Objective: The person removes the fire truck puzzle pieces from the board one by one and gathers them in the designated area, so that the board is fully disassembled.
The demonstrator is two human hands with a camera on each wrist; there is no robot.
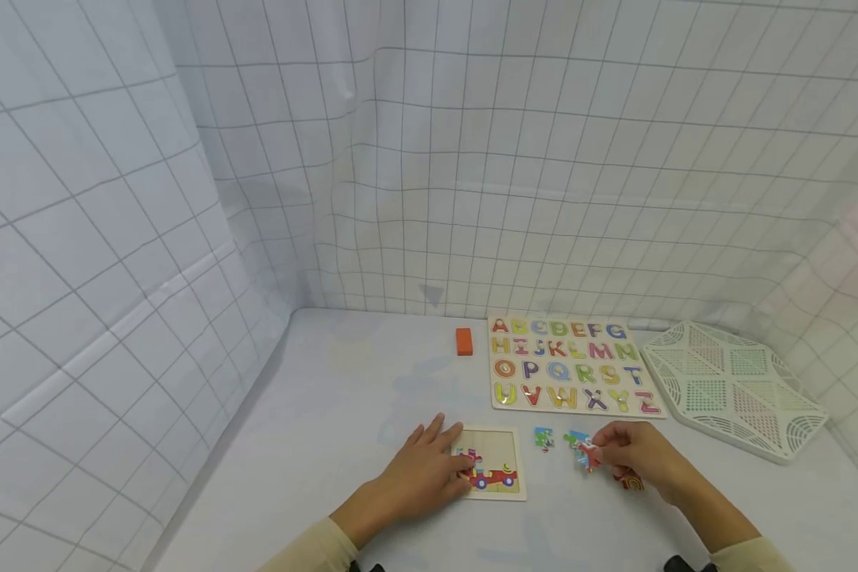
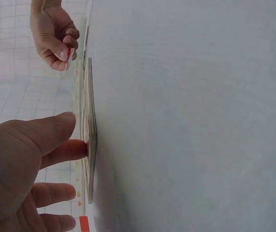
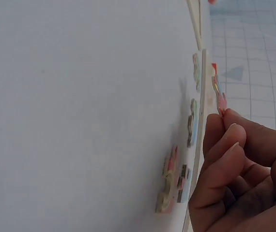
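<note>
The right hand [image 1: 632, 454] has a narrow pinch grip, thumb against fingertips, on a small puzzle piece [image 3: 219, 94] with red and light blue on it, raised just above the tabletop [image 1: 357, 373]. A blue-and-green piece [image 1: 576, 436] lies just left of and beyond that grip, and a similar piece [image 1: 544, 438] farther left. On the near side, a red-and-yellow piece [image 1: 632, 481] is partly hidden by the hand. Left of the grip sits a puzzle tray [image 1: 520, 461], red car pieces [image 1: 496, 479] in its nearer part. The left hand [image 1: 422, 477] rests over the tray's left edge, fingers spread, its grip holding nothing. Beyond the right-hand grip is an alphabet board [image 1: 546, 397], an orange block [image 1: 464, 342] to its left and a white openwork panel [image 1: 736, 389] to its right.
</note>
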